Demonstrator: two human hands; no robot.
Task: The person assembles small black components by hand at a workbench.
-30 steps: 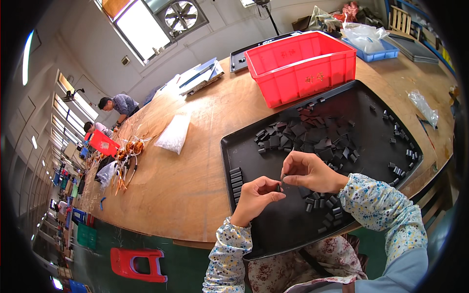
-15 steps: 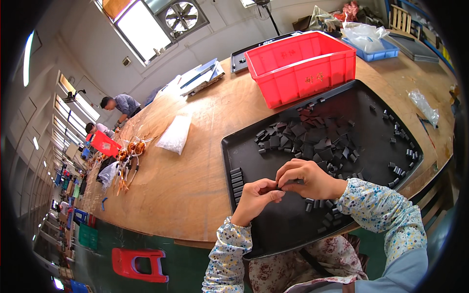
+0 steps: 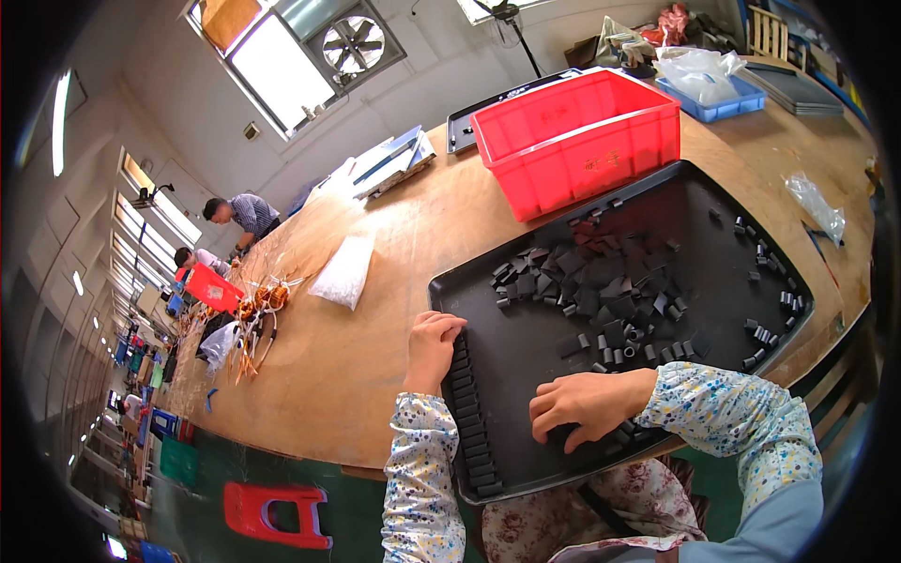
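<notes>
My left hand (image 3: 434, 349) curled on row of black pieces (image 3: 466, 413) | right hand (image 3: 589, 407) pressing flat on loose pieces in tray (image 3: 526, 479) | small, light, stiff; I pinch sides.

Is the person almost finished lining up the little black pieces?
Not nearly. A row of black pieces lines the tray's left edge. The left hand rests at the row's top; the right hand presses on loose pieces. A big loose pile remains.

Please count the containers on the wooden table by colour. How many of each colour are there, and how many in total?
Red crates: 2, big and small far one
Black trays: 2, near and far
Blue tray: 1
Total: 5
</notes>
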